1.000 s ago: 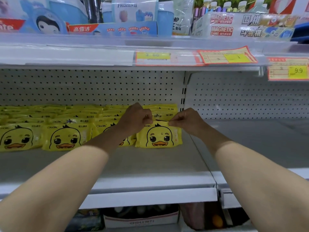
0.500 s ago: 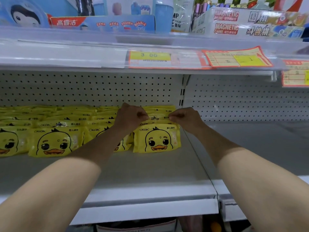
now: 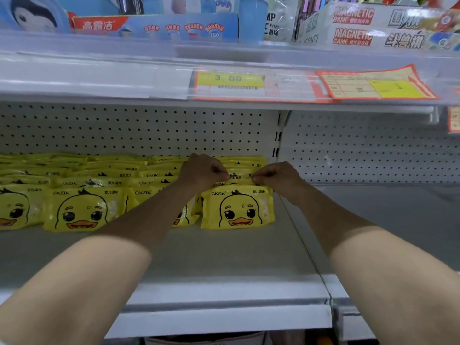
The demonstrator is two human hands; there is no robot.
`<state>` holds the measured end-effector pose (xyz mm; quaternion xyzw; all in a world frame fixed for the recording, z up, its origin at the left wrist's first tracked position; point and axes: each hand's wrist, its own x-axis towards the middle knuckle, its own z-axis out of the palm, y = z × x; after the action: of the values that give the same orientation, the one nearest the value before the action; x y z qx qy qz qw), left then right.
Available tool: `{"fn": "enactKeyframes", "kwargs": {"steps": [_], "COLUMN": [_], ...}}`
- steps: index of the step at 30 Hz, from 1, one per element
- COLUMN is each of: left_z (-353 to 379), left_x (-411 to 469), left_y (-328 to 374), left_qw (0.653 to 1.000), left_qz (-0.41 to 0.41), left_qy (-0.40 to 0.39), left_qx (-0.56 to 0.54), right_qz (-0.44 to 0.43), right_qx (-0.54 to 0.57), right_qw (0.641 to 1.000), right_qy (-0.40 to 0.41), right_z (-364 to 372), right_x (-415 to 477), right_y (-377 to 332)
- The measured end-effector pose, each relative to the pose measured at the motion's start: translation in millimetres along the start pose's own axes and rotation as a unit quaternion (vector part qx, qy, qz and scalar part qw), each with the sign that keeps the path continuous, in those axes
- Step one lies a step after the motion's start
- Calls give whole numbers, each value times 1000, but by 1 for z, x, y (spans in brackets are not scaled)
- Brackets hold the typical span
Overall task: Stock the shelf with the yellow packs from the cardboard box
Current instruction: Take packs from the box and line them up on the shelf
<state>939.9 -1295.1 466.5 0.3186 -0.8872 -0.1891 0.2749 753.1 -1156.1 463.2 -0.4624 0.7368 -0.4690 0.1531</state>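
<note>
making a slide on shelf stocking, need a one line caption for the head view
Left hand and right hand pinch a yellow pack in the rightmost row on the shelf.

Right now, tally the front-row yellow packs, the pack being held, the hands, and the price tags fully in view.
front-row yellow packs: 4
held yellow pack: 1
hands: 2 (left hand, right hand)
whole price tags: 2
Total: 9

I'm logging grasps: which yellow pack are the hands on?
The pack in the rightmost column, just behind the front pack; left hand and right hand pinch its top edge.
</note>
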Motion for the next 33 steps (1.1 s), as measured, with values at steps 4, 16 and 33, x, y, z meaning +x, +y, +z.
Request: {"fn": "enactKeyframes", "kwargs": {"steps": [4, 16, 33], "left_z": [2, 11, -34], "left_x": [4, 7, -6], "left_y": [3, 4, -1], "left_qw": [1000, 997, 997], "left_qz": [5, 42, 60], "left_qy": [-17, -18, -13], "left_qx": [11, 57, -43], "right_qz": [-3, 4, -89], "right_qx": [2, -58, -232], "right_qw": [1000, 998, 968], "right_qy": [14, 23, 36], "right_z": [1, -3, 2], "right_x": [1, -3, -12], "right_y": [2, 1, -53]}}
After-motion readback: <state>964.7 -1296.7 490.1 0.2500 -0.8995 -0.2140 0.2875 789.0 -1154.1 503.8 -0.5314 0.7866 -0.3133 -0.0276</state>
